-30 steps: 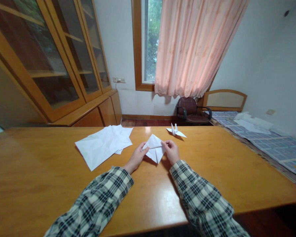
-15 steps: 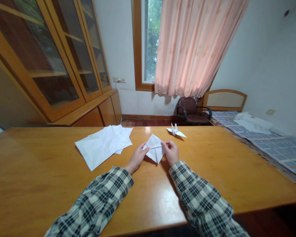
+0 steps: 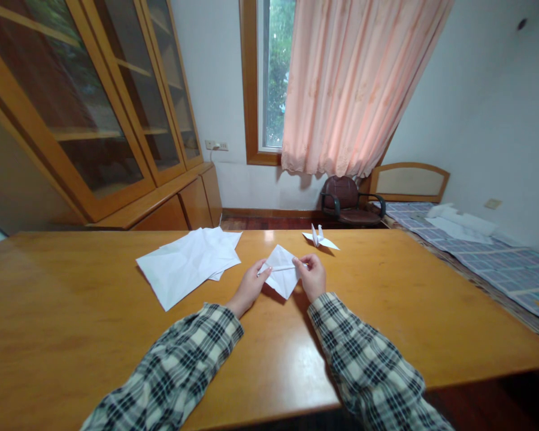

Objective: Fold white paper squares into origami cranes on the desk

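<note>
A small diamond of folded white paper (image 3: 280, 280) is held between my hands, with a crease or narrow fold running across its middle. My left hand (image 3: 250, 285) pinches its left corner, thumb on top. At the opposite corner my right hand (image 3: 312, 276) grips the paper between thumb and fingers. Just beyond the right hand stands a white paper crane (image 3: 320, 239), wings spread, on the table. To the left of my left hand lie several loose sheets of white paper (image 3: 186, 263), overlapping and lightly creased.
The wooden table (image 3: 94, 335) spans the view. Behind it on the left rises a glass-fronted cabinet (image 3: 161, 197). A brown armchair (image 3: 348, 200) stands past the far edge, below a pink curtain (image 3: 350, 90). A bed (image 3: 485, 257) runs along the right side.
The lower half of the folded paper looks flatter; the vertical fold line that showed there is gone. Both hands stay in nearly the same place.
</note>
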A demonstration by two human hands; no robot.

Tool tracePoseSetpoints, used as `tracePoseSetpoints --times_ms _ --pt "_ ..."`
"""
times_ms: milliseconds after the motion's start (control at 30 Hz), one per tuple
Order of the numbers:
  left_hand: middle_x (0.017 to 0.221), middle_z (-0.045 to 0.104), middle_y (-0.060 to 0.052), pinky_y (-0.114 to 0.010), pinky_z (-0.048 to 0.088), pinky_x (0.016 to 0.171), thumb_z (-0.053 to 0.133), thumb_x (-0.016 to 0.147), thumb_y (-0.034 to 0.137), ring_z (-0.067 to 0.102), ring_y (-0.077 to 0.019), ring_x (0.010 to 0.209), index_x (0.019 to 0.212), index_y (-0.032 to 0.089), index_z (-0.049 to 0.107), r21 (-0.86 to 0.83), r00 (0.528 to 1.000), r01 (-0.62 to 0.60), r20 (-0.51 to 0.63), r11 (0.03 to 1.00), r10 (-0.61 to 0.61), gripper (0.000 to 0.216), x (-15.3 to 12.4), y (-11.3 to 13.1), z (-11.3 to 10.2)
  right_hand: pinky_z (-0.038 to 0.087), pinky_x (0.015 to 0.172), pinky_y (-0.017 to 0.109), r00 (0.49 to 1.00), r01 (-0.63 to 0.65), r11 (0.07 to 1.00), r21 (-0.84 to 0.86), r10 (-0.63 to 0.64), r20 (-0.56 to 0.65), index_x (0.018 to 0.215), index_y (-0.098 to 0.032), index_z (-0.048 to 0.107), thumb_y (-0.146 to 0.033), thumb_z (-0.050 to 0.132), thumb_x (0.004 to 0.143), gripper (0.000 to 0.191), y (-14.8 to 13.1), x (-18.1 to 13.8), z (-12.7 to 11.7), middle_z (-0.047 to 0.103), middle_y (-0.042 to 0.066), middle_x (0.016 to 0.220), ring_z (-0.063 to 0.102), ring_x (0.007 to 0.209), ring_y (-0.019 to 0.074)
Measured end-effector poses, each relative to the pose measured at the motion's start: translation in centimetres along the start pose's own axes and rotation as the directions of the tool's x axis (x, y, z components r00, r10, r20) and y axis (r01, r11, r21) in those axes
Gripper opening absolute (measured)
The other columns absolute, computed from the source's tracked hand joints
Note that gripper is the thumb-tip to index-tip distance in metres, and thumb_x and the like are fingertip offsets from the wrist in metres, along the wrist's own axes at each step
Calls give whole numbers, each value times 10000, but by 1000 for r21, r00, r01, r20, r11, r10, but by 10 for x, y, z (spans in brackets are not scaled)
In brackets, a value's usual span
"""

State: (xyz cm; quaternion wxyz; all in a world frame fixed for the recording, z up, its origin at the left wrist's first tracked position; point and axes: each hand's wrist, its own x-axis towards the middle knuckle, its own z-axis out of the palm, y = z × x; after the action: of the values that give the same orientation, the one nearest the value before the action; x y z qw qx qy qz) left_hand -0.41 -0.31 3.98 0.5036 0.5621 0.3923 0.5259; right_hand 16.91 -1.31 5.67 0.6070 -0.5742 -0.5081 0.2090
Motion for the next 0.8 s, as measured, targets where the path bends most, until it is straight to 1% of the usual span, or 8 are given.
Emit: tracePoseSetpoints --times_ms 200,267,333,433,500,600,667,800 --pt "996 685 -67 -299 440 827 657 740 371 605 -224 920 1041 157 644 -40 1000 18 -6 999 -19 369 -1 2 1 394 571 257 1000 5 1000 23 -5 -7 694 -199 541 -459 644 709 281 4 0 1 578 -7 659 496 597 138" --pt "1001 686 -67 -297 441 824 655 742 369 606 -224 924 1043 158 643 -44 1000 22 -6 999 -22 368 -1 2 1 411 585 257 1000 -14 995 95 13 9 740 -199 537 -450 645 715 275 6 1 2 589 -6 673 528 622 145" --pt "1006 684 -67 -294 442 820 651 745 369 604 -222 927 1049 155 637 -43 1000 21 -7 999 -21 372 -1 2 1 418 570 255 997 -61 977 205 50 59 825 -202 522 -454 638 724 295 9 2 3 596 -13 658 548 610 146" --pt "975 686 -69 -294 448 791 640 751 378 608 -220 895 1054 143 623 -40 999 28 -19 999 -29 384 0 0 0 434 578 259 984 -152 923 354 109 140 942 -207 480 -455 649 715 376 11 3 5 616 -24 637 581 609 154" --pt "965 684 -73 -297 449 778 636 752 384 608 -221 876 1054 138 618 -31 999 27 -34 999 -28 390 1 -2 -2 448 606 266 971 -212 891 401 146 190 979 -204 475 -442 676 691 425 11 3 6 625 -23 644 600 634 159" --pt "1005 674 -78 -304 447 800 632 758 380 602 -225 902 1060 142 616 -5 999 5 -33 1000 -5 385 1 -4 -3 453 591 265 938 -298 869 396 189 291 1007 -193 505 -417 718 640 480 9 1 7 626 -15 669 593 620 156" --pt "1016 670 -76 -306 448 811 628 764 378 600 -229 921 1061 147 617 15 1000 -9 -24 1000 9 376 1 -4 -3 456 589 266 924 -316 871 376 194 328 998 -187 529 -402 737 611 489 7 -1 8 640 4 723 591 633 157" --pt "966 678 -67 -294 464 775 602 778 385 605 -223 891 1041 150 621 89 999 -41 -16 995 43 354 0 -3 -3 463 628 269 933 -286 901 325 185 308 967 -185 544 -391 748 589 477 4 -4 9 650 29 819 593 704 166"
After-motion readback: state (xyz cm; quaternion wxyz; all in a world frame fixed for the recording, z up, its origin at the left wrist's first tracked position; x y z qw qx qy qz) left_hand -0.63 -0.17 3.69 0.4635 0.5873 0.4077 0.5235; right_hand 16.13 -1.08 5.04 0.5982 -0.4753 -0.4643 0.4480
